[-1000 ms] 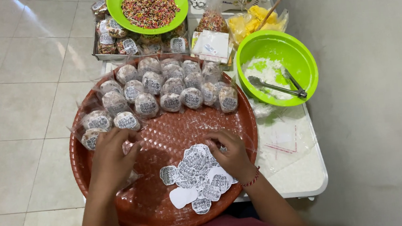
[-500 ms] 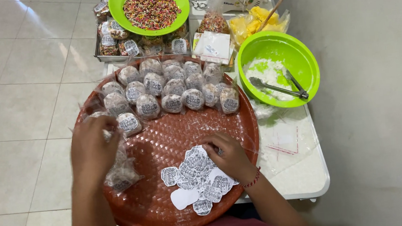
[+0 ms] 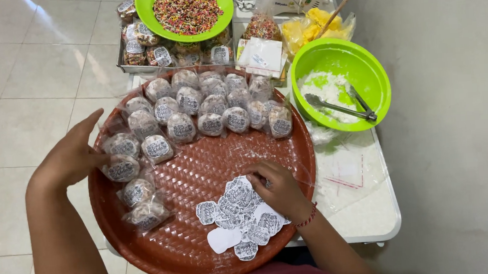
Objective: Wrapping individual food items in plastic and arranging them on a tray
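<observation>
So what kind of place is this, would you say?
Probably a small home snack-packing spot: a round woven tray of wrapped snack balls and paper labels, green bowls of sprinkles and white powder, on a tiled floor.

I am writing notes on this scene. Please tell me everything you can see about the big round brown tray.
The tray is round, reddish-brown, with a woven pattern and a raised rim; it looks like plastic. It lies flat on a white table, its near edge overhanging. Wrapped round snacks with labels fill its far and left parts. A pile of small paper labels lies near the front. The right hand rests on that pile; the left hand touches a packet at the left rim.
</observation>
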